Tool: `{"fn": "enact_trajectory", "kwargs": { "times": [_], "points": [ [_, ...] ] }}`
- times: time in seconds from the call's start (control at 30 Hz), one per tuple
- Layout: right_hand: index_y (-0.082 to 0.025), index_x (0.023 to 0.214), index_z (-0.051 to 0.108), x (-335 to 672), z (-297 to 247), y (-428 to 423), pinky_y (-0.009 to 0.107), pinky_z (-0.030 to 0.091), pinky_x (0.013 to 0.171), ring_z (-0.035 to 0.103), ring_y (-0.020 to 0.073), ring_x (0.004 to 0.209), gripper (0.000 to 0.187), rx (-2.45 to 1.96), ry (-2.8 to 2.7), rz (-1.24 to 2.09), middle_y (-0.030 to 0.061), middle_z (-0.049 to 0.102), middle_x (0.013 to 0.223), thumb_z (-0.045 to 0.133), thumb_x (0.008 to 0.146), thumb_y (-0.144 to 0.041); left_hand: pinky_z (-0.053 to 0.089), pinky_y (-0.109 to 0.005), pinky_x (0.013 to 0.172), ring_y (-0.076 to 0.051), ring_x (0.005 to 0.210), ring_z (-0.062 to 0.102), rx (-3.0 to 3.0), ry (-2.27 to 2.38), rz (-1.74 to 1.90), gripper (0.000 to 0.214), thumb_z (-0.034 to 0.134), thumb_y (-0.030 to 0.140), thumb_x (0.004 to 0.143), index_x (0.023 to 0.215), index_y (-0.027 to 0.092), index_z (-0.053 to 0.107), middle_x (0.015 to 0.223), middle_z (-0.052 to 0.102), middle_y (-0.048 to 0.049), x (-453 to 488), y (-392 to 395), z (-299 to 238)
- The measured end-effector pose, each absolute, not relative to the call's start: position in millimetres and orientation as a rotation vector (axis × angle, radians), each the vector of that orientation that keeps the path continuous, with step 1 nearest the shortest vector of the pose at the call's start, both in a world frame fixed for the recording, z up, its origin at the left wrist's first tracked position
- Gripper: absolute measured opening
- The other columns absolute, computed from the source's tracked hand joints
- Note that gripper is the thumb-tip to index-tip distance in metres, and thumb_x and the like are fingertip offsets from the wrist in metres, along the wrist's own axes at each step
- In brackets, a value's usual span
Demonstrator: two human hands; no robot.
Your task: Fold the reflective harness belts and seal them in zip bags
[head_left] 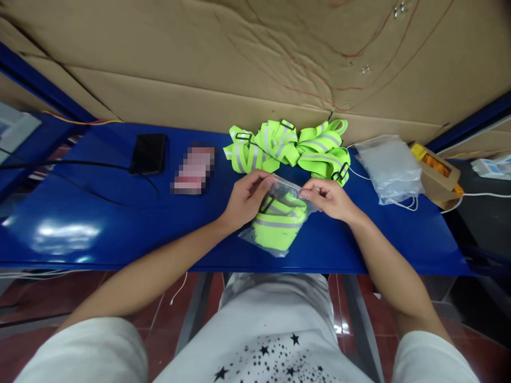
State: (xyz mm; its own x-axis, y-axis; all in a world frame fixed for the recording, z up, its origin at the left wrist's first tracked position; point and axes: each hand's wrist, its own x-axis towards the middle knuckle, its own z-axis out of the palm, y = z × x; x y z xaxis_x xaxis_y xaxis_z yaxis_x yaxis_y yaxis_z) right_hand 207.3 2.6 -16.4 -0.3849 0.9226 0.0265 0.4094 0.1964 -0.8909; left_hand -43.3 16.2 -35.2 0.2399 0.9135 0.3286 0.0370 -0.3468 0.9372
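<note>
Two hands on a clear plastic bag [285, 184] above a glossy blue table [120, 229]; the left hand [246, 201] pinches one end of its mouth between thumb and fingers, the right hand [333, 198] the other, neither nearer; the mouth runs from hand to hand, while the body, with a folded neon-yellow strap [277, 227] inside, extends toward the wearer; a heap of neon-yellow, grey-striped straps [285, 141] sits just beyond the fingers; a stack of clear plastic bags [389, 167] lies right, beside a brown cardboard box [449, 178]; nothing stands between the hands.
</note>
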Motion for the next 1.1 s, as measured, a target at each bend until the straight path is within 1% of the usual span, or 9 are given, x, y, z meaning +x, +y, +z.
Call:
{"fn": "enact_trajectory", "kwargs": {
  "times": [0.3,0.47,0.57,0.63,0.7,0.77,0.83,0.93,1.1],
  "points": [
    [-0.016,0.084,0.081,304,29,-2,0.027,0.032,0.048,0.047,0.0089,0.054,0.034,-1.453,-2.193,1.149,0.0038,0.063,0.063,0.074,0.092,-0.048,0.057,-0.02,0.061,-0.011,0.074,0.07,1.526,0.878,0.978,0.04,0.06,0.055,0.099,0.115,0.019,0.062,0.102,0.072,-0.0058,-40,19,-54],
    [-0.022,0.083,0.085,377,52,2,0.032,0.037,0.049,0.055,0.0126,0.052,0.027,-1.86,-2.094,0.588,0.0079,0.07,0.065,0.083,0.084,-0.049,0.056,-0.021,0.059,-0.013,0.072,0.07,1.611,0.857,0.942,0.033,0.061,0.051,0.099,0.106,0.019,0.067,0.094,0.073,-0.0061,-41,15,-50],
    [-0.024,0.083,0.082,390,56,21,0.041,0.047,0.061,0.063,0.0239,0.068,0.024,-1.916,-1.936,0.225,0.0102,0.07,0.072,0.087,0.079,-0.047,0.056,-0.022,0.06,-0.013,0.072,0.071,1.662,0.836,0.907,0.031,0.061,0.049,0.099,0.103,0.019,0.068,0.092,0.074,-0.0061,-40,13,-51],
    [-0.022,0.1,0.08,373,50,31,0.055,0.052,0.083,0.067,0.036,0.096,0.036,-1.882,-1.901,0.069,0.0157,0.073,0.095,0.089,0.075,-0.048,0.056,-0.023,0.06,-0.014,0.073,0.071,1.693,0.838,0.882,0.031,0.06,0.048,0.1,0.104,0.019,0.068,0.092,0.074,-0.0062,-40,13,-53],
    [-0.019,0.13,0.071,337,37,35,0.063,0.043,0.109,0.059,0.0434,0.128,0.065,-1.812,-1.983,0.077,0.0217,0.067,0.132,0.086,0.078,-0.054,0.055,-0.023,0.061,-0.013,0.072,0.071,1.722,0.838,0.865,0.03,0.059,0.047,0.101,0.104,0.018,0.068,0.091,0.074,-0.006,-40,13,-54],
    [-0.019,0.151,0.056,291,19,34,0.059,0.042,0.116,0.053,0.0415,0.14,0.082,-1.738,-2.094,0.166,0.0204,0.056,0.153,0.077,0.085,-0.062,0.055,-0.023,0.061,-0.013,0.072,0.071,1.748,0.83,0.859,0.03,0.058,0.047,0.101,0.104,0.019,0.068,0.091,0.074,-0.0054,-40,14,-55],
    [-0.012,0.155,0.048,250,1,32,0.072,0.039,0.113,0.045,0.0528,0.143,0.096,-1.849,-2.092,0.124,0.0277,0.042,0.162,0.081,0.08,-0.062,0.056,-0.023,0.062,-0.013,0.072,0.071,1.763,0.822,0.858,0.03,0.058,0.047,0.101,0.104,0.019,0.069,0.09,0.074,-0.0053,-40,13,-54],
    [-0.008,0.141,0.06,222,-14,35,0.068,0.045,0.109,0.052,0.0501,0.137,0.06,-1.899,-1.974,0.023,0.0286,0.049,0.156,0.069,0.09,-0.038,0.056,-0.023,0.062,-0.013,0.072,0.071,1.762,0.826,0.863,0.03,0.058,0.047,0.101,0.104,0.019,0.069,0.091,0.075,-0.0056,-40,13,-52],
    [-0.023,0.105,0.072,237,-7,33,0.046,0.053,0.104,0.069,0.0287,0.111,0.021,-1.484,-1.776,0.245,0.0089,0.075,0.113,0.055,0.093,-0.026,0.058,-0.026,0.072,-0.016,0.083,0.072,1.765,0.838,0.949,0.028,0.06,0.046,0.1,0.104,0.02,0.069,0.095,0.076,-0.0065,-40,15,-50]
  ]
}}
